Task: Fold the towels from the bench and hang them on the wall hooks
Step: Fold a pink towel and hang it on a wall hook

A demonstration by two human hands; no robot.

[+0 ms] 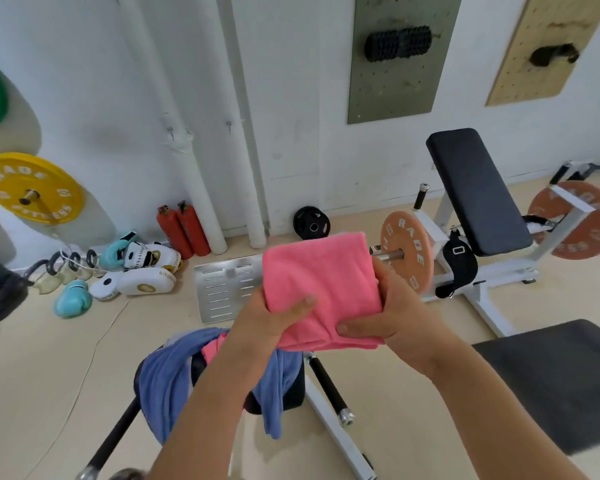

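Observation:
A folded pink towel is held up in front of me at chest height. My left hand grips its lower left edge, thumb lying across the front. My right hand grips its lower right corner, thumb on the front fold. Below my arms a blue towel hangs crumpled over the padded end of the bench, with a bit of another pink towel showing on top of it. Two small metal wall hooks stick out of the white wall ahead.
A black incline bench with orange weight plates stands to the right. A dark pad lies at lower right. Boxing gloves, pads, red extinguishers and a metal plate lie on the floor ahead. Yellow plate at left.

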